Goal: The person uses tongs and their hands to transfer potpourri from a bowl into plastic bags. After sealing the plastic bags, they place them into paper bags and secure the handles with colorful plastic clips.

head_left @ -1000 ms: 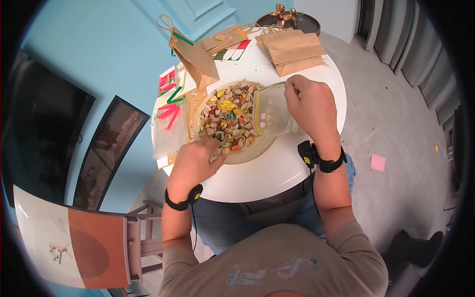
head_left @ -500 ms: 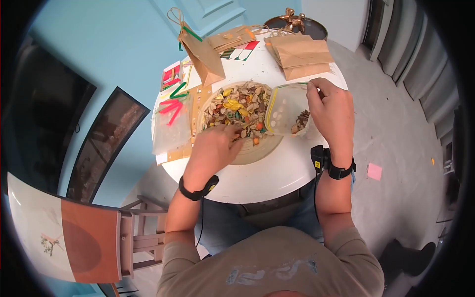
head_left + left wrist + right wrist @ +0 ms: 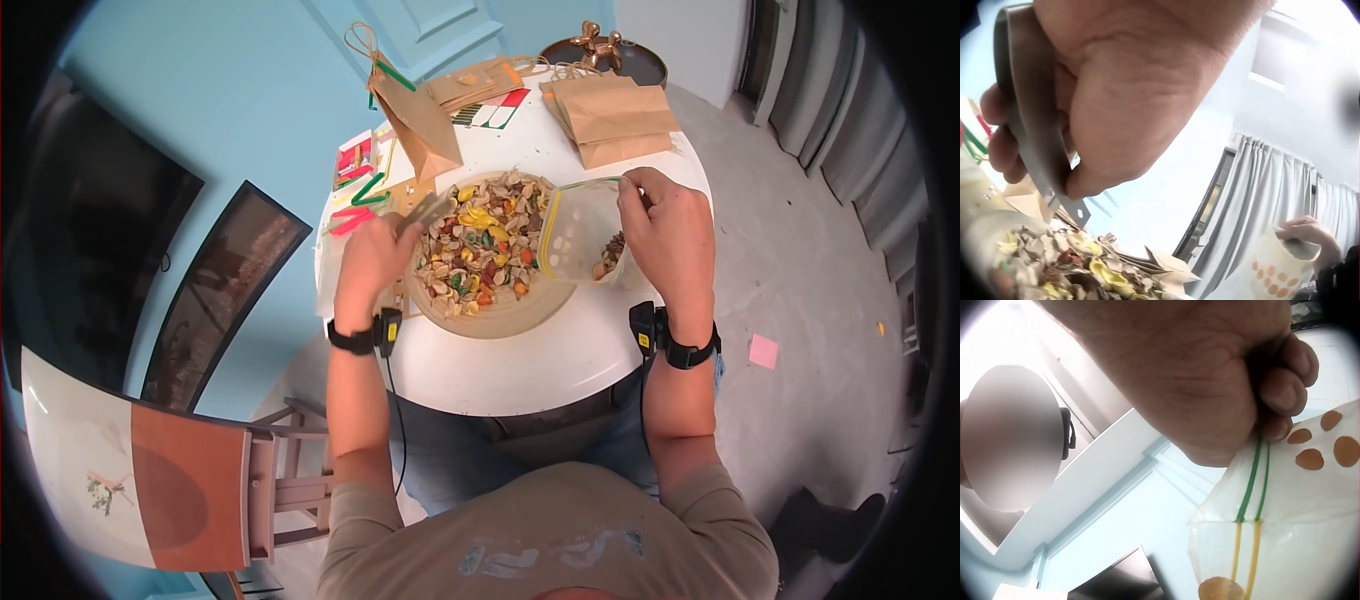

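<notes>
In the head view, a wide pale bowl (image 3: 540, 310) on the white round table (image 3: 490, 385) holds dried petals and pods (image 3: 488, 235) in tan, yellow, orange and green. My left hand (image 3: 370, 258), at the bowl's left edge, grips metal tongs (image 3: 1032, 94); their bend shows above the fingers in the left wrist view, and the tips point down over the petals. My right hand (image 3: 668, 222) pinches the upper rim of a clear zip bag (image 3: 578, 235) with a yellow and green seal. Some brown dried pieces (image 3: 610, 258) lie inside it. The bag's mouth faces the bowl.
A brown paper bag (image 3: 420, 125) stands behind the bowl, and more paper bags (image 3: 620, 120) lie flat at the back right. Pink strips (image 3: 350, 218) and green strips (image 3: 370, 187) are at the left. A copper balloon-dog figure (image 3: 597, 45) sits beyond the table.
My left hand reached into the petals, then drew back up and left to the bowl's left edge. My right hand and the bag shifted right, and the brown pieces inside came into view.
</notes>
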Action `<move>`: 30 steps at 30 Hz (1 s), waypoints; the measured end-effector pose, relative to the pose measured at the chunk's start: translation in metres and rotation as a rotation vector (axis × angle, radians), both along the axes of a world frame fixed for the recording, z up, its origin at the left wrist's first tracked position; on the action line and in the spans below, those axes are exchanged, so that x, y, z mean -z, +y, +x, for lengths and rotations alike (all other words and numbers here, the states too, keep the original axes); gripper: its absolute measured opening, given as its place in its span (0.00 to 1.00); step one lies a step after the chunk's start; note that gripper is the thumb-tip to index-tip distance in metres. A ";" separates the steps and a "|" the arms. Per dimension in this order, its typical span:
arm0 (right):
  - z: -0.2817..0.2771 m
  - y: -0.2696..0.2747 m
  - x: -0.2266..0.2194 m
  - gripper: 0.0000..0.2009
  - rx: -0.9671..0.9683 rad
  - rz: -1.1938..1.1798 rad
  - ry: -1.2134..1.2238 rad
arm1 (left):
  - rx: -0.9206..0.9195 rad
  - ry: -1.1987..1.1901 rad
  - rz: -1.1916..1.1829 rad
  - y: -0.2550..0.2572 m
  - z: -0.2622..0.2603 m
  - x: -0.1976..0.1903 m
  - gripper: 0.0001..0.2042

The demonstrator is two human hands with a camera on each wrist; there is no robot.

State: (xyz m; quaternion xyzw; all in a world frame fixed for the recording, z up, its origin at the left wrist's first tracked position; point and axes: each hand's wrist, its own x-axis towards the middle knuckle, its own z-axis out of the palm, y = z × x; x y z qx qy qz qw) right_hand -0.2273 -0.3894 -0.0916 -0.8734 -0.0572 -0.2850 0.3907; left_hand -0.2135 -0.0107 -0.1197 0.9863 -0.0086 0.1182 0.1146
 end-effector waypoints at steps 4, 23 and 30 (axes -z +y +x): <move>0.000 0.000 0.000 0.10 -0.002 -0.013 -0.001 | -0.012 0.082 -0.058 0.034 0.050 0.026 0.21; 0.001 0.004 0.002 0.09 -0.027 -0.006 -0.012 | -0.019 0.177 -0.221 0.053 -0.008 -0.001 0.20; 0.000 0.007 0.002 0.09 -0.031 -0.032 -0.026 | -0.046 0.269 -0.228 0.046 -0.030 0.020 0.20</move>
